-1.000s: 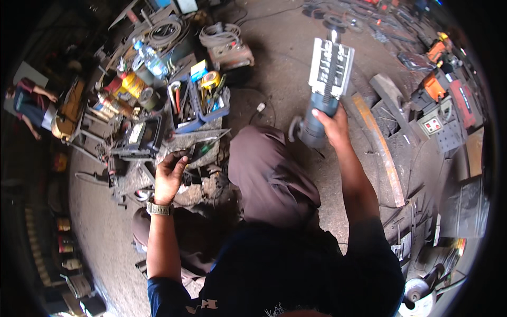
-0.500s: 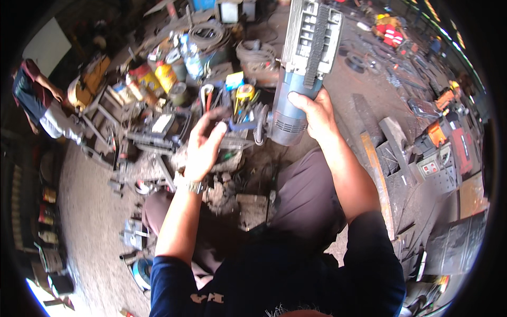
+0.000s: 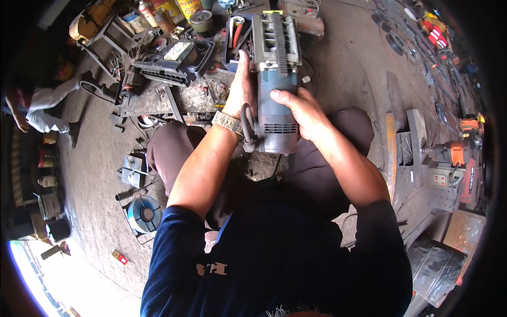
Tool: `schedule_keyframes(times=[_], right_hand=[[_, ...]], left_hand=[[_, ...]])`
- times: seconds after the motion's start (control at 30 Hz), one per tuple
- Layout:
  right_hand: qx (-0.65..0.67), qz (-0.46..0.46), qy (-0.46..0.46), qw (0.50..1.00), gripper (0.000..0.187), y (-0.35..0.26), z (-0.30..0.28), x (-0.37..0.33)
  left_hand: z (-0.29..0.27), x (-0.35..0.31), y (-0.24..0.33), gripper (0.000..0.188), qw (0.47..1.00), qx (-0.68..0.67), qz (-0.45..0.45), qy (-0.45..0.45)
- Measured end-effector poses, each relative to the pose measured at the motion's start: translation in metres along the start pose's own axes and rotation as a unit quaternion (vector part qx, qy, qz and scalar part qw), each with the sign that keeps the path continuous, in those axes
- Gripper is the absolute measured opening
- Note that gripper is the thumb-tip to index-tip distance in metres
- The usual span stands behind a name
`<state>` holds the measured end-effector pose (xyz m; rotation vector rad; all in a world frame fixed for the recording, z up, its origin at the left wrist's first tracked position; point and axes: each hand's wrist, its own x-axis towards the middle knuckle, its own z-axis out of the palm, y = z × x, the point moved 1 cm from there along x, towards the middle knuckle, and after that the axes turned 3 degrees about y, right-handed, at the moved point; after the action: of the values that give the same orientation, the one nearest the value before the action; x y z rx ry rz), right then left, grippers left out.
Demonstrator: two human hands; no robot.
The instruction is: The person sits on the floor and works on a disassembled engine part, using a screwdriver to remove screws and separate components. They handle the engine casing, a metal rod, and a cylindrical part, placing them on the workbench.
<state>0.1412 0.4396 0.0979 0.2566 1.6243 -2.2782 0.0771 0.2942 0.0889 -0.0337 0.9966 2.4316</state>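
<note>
A drill motor unit point(image 3: 277, 108) with a blue-grey body, a vented grey end cap and a metal frame bearing a toothed rack is held upright in front of me. My right hand point(image 3: 306, 112) grips the body from the right, its thumb lying across the front. Against the left side of the body rests my left hand point(image 3: 242, 92), one digit pointing up and the other fingers hidden behind the unit. A looped dark cord point(image 3: 247, 129) leaves the body beside my left wrist.
Beyond my hands stands a low cluttered bench point(image 3: 153, 103) with an open black case point(image 3: 182, 55) and a tool tray point(image 3: 235, 39). A blue wire spool point(image 3: 143, 214) lies at left. Metal bars point(image 3: 414, 137) and an orange power tool point(image 3: 457, 153) lie at right. Another person point(image 3: 47, 108) is at far left.
My left hand, earlier apart from the motor unit with fingers curled, has come against its left side. The unit has shifted left and stands more upright. My view has tilted down.
</note>
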Motion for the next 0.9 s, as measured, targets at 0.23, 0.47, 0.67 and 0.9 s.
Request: schedule_keyframes(times=[0.23, 0.47, 0.67, 0.9], right_hand=[[-0.048, 0.038, -0.028, 0.998, 0.045, 0.005, 0.003, 0.010], [-0.034, -0.014, -0.023, 0.999, 0.063, -0.002, 0.012, 0.008], [-0.042, -0.086, 0.043, 0.994, 0.068, -0.002, 0.027, 0.004], [-0.008, -0.153, 0.060, 0.986, 0.060, 0.001, 0.032, 0.005]], left_hand=[[-0.031, 0.029, -0.002, 0.079, 0.998, -0.060, 0.001, 0.003], [-0.062, 0.047, -0.004, 0.086, 0.990, -0.127, 0.008, 0.053], [-0.048, 0.025, 0.003, 0.083, 0.994, -0.098, 0.042, 0.024], [-0.041, 0.012, -0.001, 0.070, 0.982, -0.150, 0.095, -0.066]])
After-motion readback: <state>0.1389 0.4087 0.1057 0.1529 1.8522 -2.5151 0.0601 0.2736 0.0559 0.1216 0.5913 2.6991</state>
